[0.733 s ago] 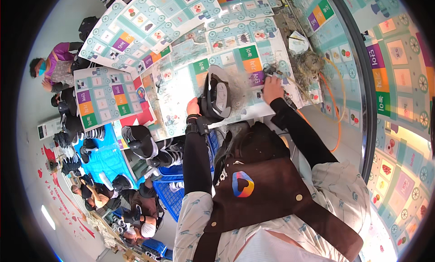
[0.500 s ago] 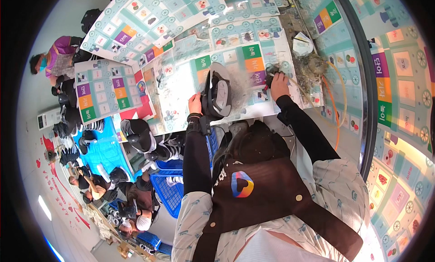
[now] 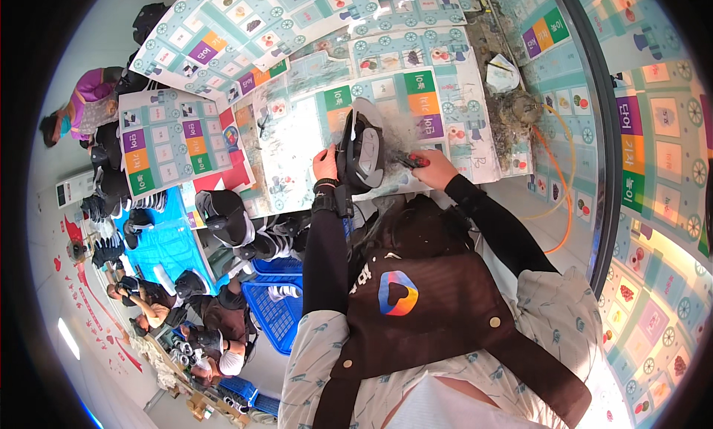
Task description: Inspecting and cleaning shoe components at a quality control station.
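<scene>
On the paper-covered table in front of me is a black and grey shoe (image 3: pixel 367 148), with its pale grey edge facing right. My left hand (image 3: pixel 325 165) is closed at the shoe's left side, fingers curled against its dark edge; the far fingers are hidden. My right hand (image 3: pixel 437 169) is closed round a small dark tool with red parts (image 3: pixel 413 160). The tool's front end points left toward the shoe, a short gap apart from it. Its exact kind is too small to make out.
Printed sheets (image 3: pixel 453 95) with dark grime cover the table. An orange hose (image 3: pixel 569 199) loops down at the right, beside a grimy round fixture (image 3: pixel 520 108). Several dark shoes (image 3: pixel 226 217) and blue crates (image 3: pixel 272 310) stand at the left. Other people (image 3: pixel 223 358) sit further left.
My right hand has moved left and nearer to me with the tool, from the table's right side to just beside the shoe. My left hand stays at the shoe.
</scene>
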Tool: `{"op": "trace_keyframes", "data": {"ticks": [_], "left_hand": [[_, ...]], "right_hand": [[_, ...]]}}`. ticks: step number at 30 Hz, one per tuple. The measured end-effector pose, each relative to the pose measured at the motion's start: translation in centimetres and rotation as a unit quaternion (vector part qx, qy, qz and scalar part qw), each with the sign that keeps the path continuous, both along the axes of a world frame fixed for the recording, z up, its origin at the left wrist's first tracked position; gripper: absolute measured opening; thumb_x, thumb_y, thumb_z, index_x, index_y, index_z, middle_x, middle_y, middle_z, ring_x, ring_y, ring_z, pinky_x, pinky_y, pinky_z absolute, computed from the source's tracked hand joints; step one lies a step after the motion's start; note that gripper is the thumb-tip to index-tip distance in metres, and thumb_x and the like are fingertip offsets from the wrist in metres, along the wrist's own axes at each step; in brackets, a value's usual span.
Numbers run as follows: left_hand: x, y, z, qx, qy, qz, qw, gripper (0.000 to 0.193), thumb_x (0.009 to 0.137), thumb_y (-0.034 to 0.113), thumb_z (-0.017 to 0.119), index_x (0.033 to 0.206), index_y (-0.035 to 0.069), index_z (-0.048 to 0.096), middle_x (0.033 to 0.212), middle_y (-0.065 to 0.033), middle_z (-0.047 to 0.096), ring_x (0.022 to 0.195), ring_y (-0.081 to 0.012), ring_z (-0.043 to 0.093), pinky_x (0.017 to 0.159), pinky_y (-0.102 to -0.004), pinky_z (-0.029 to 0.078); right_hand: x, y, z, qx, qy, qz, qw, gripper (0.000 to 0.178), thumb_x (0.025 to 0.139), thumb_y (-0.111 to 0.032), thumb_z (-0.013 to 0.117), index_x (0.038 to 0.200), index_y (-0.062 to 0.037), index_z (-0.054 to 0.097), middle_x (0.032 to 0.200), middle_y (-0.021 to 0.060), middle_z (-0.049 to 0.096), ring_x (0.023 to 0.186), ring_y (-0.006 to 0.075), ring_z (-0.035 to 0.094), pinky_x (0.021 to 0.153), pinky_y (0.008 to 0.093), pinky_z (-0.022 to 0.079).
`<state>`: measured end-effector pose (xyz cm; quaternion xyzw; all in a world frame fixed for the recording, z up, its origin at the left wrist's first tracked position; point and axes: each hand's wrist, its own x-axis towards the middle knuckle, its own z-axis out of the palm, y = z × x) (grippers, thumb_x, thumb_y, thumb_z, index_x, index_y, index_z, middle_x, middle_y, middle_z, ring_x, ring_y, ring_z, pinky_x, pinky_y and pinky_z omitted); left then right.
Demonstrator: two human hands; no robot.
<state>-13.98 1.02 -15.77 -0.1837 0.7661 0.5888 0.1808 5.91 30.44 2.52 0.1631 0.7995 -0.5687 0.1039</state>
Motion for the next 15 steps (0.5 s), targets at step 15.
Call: {"op": "trace_keyframes", "data": {"ticks": [15], "left_hand": [[0.0, -0.2, 1.8, 0.001, -0.013, -0.002, 1.000, 0.030, 0.092, 0.021, 0.074, 0.103, -0.006, 0.072, 0.092, -0.0108, 0.073, 0.077, -0.0192, 0.068, 0.072, -0.0326, 0.055]], "right_hand": [[-0.3, -1.0, 0.3, 0.108, 0.016, 0.006, 0.994, 0.028, 0.076, -0.012, 0.057, 0.101, -0.0050, 0.069, 0.086, 0.0274, 0.066, 0.087, 0.0487, 0.062, 0.077, 0.0534, 0.049]]}}
